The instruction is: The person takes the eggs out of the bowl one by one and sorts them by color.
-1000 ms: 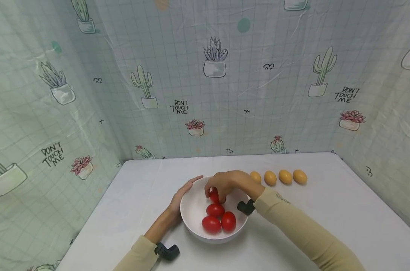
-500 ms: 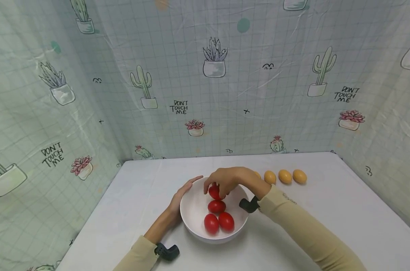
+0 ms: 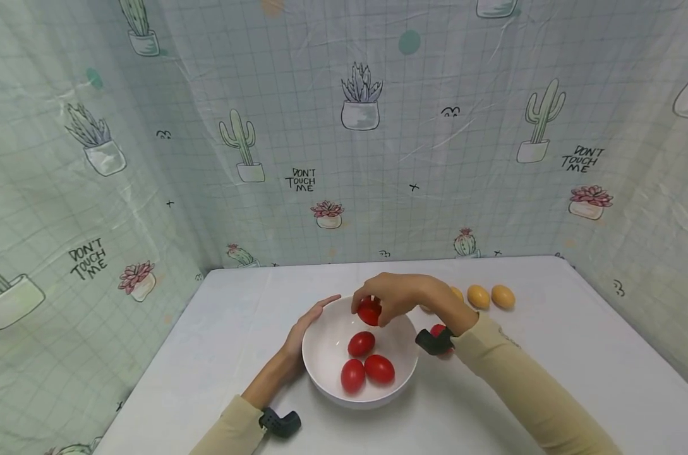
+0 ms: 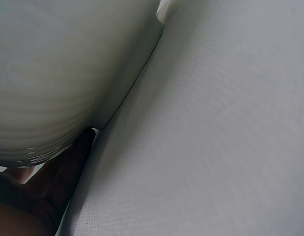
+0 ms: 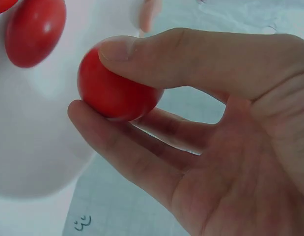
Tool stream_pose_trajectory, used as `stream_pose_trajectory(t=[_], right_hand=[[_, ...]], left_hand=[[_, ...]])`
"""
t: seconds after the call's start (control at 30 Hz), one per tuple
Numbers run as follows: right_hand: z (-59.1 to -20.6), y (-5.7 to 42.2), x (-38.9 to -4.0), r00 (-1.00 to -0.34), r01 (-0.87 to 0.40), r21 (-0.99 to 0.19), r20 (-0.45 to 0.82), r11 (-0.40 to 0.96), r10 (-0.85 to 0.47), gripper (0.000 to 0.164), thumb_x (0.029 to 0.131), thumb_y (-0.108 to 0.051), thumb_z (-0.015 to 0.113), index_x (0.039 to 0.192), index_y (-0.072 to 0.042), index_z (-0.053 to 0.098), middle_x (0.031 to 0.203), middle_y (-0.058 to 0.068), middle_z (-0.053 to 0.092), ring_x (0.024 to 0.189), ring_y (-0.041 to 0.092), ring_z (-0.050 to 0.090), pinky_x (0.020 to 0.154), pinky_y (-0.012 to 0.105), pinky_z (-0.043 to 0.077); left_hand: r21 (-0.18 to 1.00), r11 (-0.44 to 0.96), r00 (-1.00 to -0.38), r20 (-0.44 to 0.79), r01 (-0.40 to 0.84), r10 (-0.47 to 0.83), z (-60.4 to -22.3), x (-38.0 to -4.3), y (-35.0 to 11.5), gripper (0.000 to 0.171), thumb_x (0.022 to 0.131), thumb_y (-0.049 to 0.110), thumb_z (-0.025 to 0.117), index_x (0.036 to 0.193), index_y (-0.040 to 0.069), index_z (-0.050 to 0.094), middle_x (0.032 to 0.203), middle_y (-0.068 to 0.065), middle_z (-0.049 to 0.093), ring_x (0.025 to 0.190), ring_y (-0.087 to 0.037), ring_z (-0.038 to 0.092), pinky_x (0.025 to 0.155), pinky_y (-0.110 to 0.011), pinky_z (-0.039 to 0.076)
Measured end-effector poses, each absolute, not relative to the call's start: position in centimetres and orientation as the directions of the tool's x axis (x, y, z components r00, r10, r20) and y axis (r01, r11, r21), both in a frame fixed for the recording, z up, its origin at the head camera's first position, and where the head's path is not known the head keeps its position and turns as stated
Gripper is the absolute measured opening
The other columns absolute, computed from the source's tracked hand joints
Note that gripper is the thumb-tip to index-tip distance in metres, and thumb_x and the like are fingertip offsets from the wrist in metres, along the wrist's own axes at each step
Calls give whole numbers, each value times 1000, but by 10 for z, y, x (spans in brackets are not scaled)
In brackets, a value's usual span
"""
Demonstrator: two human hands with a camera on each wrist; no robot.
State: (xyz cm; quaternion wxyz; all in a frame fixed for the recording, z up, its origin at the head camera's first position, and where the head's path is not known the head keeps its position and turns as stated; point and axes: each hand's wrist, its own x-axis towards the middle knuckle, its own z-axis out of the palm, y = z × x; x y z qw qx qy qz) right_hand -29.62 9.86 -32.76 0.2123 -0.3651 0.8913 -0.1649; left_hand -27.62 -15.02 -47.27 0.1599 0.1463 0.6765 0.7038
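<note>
The right hand pinches a red egg-shaped object between thumb and fingers, over the far part of the white bowl; its forearm reaches in from the near right, fingers pointing down. The left hand lies against the bowl's left side, fingers fairly straight, gripping nothing. Three similar red objects sit inside.

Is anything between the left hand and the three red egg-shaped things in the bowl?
Yes: the white bowl's wall. The left hand is outside it, and the three red things are inside. Nothing visible separates the right hand from the red thing it pinches.
</note>
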Motion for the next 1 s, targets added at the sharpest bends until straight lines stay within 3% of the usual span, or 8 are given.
stream_pose_trajectory(t=[0.4, 0.8, 1.0], right_hand=[[-313, 147, -288, -655, -612, -473, -147, 634, -742, 46, 84, -1, 78, 126, -18, 70, 119, -1, 67, 109, 18, 60, 84, 29, 61], [-311, 201, -278, -774, -481, -540, -109, 691, -624, 45, 84, -7, 80, 125, -23, 70, 124, 2, 66, 109, 22, 62, 83, 33, 63], [-315, 232, -272, -805, -440, -565, -95, 698, -585, 49, 83, -7, 81, 129, -16, 67, 129, 7, 65, 113, 26, 61, 87, 37, 63]], left_hand=[[998, -52, -903, -15, -41, 430, -474, -275, -149, 54, 112, 45, 17, 160, 28, 36, 159, -8, 48, 132, -18, 60, 101, -30, 56], [998, -48, -908, -15, -38, 419, -475, -275, -150, 53, 112, 46, 16, 158, 32, 39, 158, -4, 49, 136, -20, 58, 103, -31, 56], [998, -45, -907, -13, -35, 421, -475, -275, -149, 53, 112, 46, 16, 158, 32, 38, 159, -4, 48, 136, -21, 58, 103, -31, 56]])
